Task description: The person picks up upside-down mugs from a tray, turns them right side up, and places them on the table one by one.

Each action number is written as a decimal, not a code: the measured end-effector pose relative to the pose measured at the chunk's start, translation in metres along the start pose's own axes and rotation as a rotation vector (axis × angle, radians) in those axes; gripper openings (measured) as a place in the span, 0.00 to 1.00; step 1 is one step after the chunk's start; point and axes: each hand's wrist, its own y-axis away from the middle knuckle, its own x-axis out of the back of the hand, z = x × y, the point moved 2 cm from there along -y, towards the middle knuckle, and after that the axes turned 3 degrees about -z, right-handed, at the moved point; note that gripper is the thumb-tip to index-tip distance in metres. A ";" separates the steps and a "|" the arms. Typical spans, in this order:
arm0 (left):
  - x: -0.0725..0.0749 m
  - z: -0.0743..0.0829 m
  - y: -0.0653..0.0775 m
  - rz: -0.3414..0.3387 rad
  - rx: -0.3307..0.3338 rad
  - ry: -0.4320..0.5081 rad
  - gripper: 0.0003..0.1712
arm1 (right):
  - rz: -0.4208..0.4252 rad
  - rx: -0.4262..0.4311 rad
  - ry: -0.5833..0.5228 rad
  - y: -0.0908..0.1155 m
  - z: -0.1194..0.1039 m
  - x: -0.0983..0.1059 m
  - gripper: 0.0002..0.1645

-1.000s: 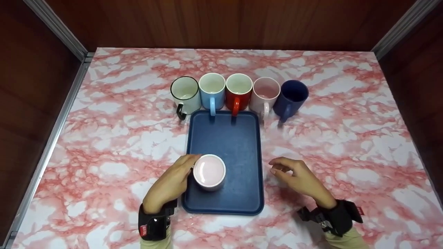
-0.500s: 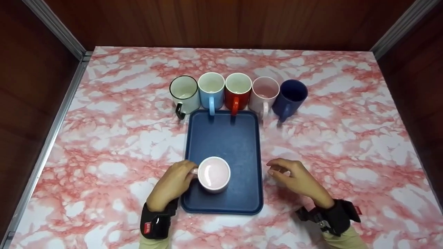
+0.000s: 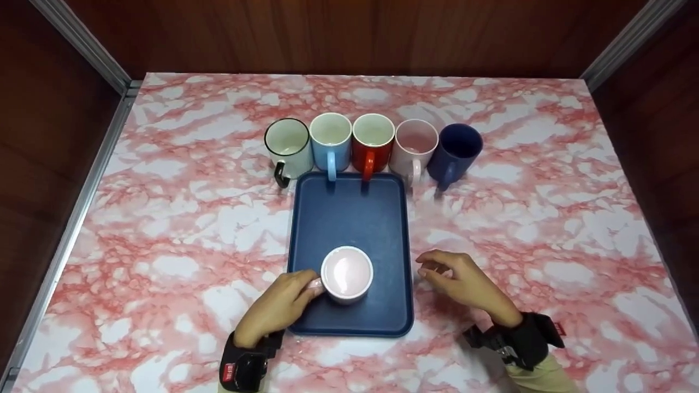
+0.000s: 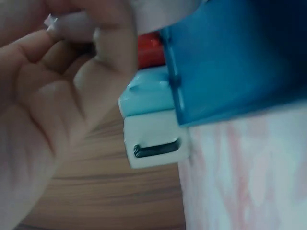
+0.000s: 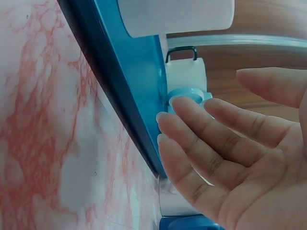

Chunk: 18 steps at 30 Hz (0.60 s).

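Observation:
At the near half of the blue tray [image 3: 349, 218], a pale pink mug [image 3: 347, 273] stands upright, its handle pointing left toward my left hand [image 3: 278, 305]. The thumb and fingers of that hand pinch the handle. In the left wrist view the mug's lower part [image 4: 163, 12] shows at the top, past curled fingers [image 4: 112, 43]. My right hand [image 3: 464, 278] hovers just right of the tray, fingers loosely bent and holding nothing. The right wrist view shows its palm, with the mug's side [image 5: 177, 17] beyond.
Along the tray's far edge stand several mugs in a row: white with black handle [image 3: 289, 144], light blue [image 3: 331, 142], red [image 3: 373, 142], pink [image 3: 415, 144] and dark blue [image 3: 455, 153]. Handles face the near side. Brown wooden panels [image 3: 349, 35] enclose the marbled table [image 3: 546, 218].
My left hand has shifted from the mug's left side down to its handle, which has come into view. The mug has moved a little right on the tray. My right hand stays nearly still.

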 end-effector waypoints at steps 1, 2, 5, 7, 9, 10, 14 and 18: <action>-0.001 0.000 0.000 0.009 0.003 0.018 0.07 | -0.001 -0.002 0.001 0.000 0.000 0.000 0.11; -0.002 0.000 0.001 0.016 0.007 0.030 0.07 | 0.000 -0.007 0.001 0.000 0.000 0.000 0.11; -0.005 0.001 0.001 0.045 0.007 0.061 0.09 | 0.003 -0.013 0.005 0.000 0.000 -0.001 0.11; -0.007 0.001 0.001 0.064 0.008 0.068 0.09 | 0.000 -0.017 0.011 -0.001 0.000 -0.002 0.10; -0.009 0.002 0.000 0.084 0.007 0.077 0.09 | -0.004 -0.019 0.013 -0.001 0.000 -0.003 0.10; -0.010 0.002 0.000 0.094 0.009 0.080 0.09 | -0.005 -0.019 0.014 -0.002 0.000 -0.004 0.10; -0.013 0.003 0.001 0.130 0.027 0.095 0.09 | 0.001 -0.018 0.016 -0.002 -0.001 -0.004 0.10; -0.017 0.006 0.001 0.177 0.055 0.118 0.10 | 0.011 0.000 0.015 -0.003 -0.003 -0.004 0.09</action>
